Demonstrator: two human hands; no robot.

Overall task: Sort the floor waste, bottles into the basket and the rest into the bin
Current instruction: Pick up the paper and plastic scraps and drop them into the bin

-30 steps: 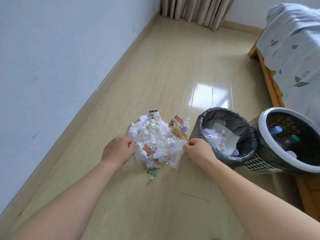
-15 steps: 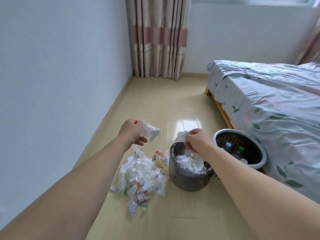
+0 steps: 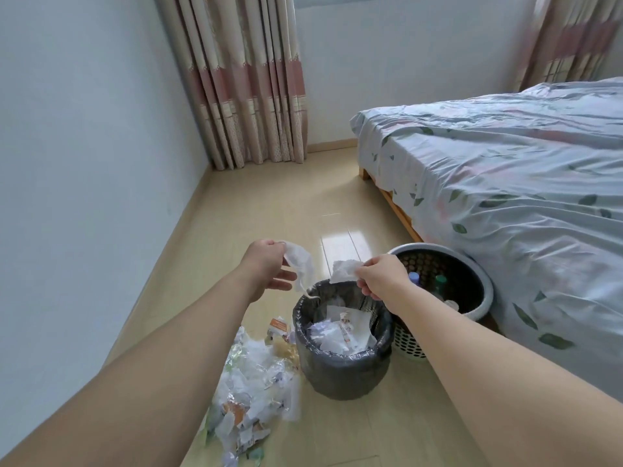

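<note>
Our left hand (image 3: 266, 269) pinches a crumpled white mask-like scrap (image 3: 298, 261) above the near-left rim of the round bin lined with a black plastic bag (image 3: 340, 369), its other fingers loose. Our right hand (image 3: 382, 276) has its grip clamped on a white paper tissue (image 3: 344, 269) over the bin. The pile of torn white paper and plastic waste (image 3: 253, 389) lies on the floor left of it; bottles (image 3: 426, 283) stand in the white-rimmed perforated basket (image 3: 472, 264) to the right.

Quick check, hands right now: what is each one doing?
Left hand: pinches a white mask by its top edge.
Right hand: pinches a crumpled tissue above the bin.
</note>
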